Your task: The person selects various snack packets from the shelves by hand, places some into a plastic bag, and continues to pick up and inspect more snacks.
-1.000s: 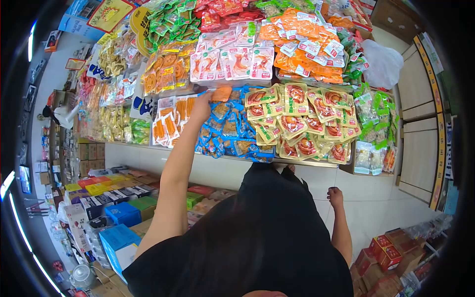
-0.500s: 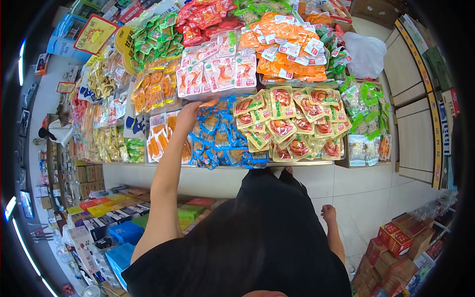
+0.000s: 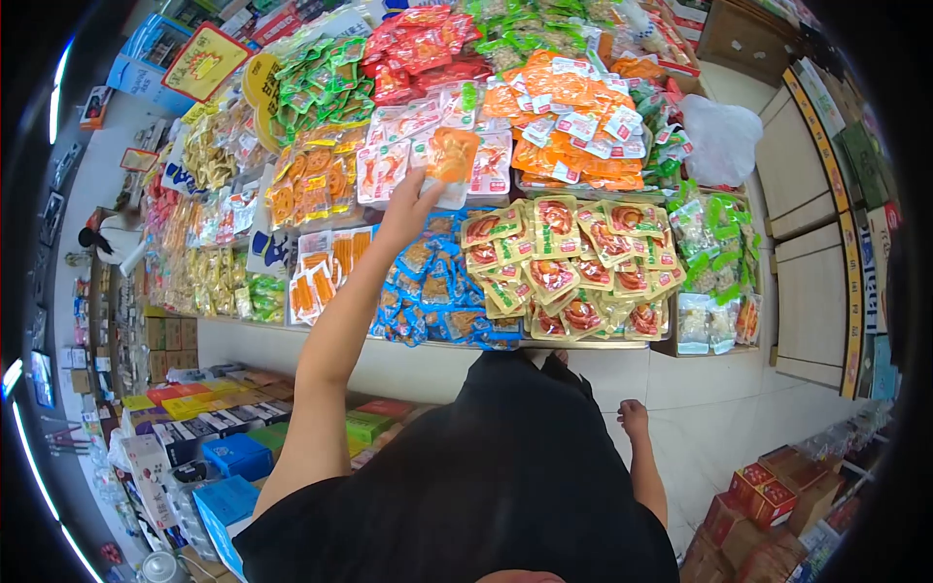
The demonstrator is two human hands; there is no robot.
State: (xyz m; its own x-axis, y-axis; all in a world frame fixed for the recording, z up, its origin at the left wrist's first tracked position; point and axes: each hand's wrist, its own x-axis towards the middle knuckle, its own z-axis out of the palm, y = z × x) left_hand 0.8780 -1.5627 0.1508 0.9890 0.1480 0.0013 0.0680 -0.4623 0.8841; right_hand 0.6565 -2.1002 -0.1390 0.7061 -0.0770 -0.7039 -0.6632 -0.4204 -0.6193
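Observation:
My left hand (image 3: 408, 208) pinches an orange-and-clear snack packet (image 3: 453, 155) by its lower edge. The packet is held above the pink-and-white snack packs (image 3: 387, 167). Just below that wrist lie blue-wrapped snacks (image 3: 428, 291), with cream-coloured vacuum packs (image 3: 583, 262) to their right. Left of the forearm are packs of orange sticks (image 3: 326, 267). My right hand (image 3: 633, 418) hangs by my side over the floor, its fingers loosely curled, with nothing visible in it.
Orange packets (image 3: 573, 121), red packets (image 3: 423, 44) and green packets (image 3: 321, 87) fill the farther display. A white plastic bag (image 3: 721, 141) sits at its right. Colourful boxes (image 3: 238, 455) stand behind me on the left, cardboard cartons (image 3: 763, 496) on the right.
My left hand has moved up and right from the edge of the blue-wrapped snacks, raising the orange packet into clear view. My right hand has shifted slightly left.

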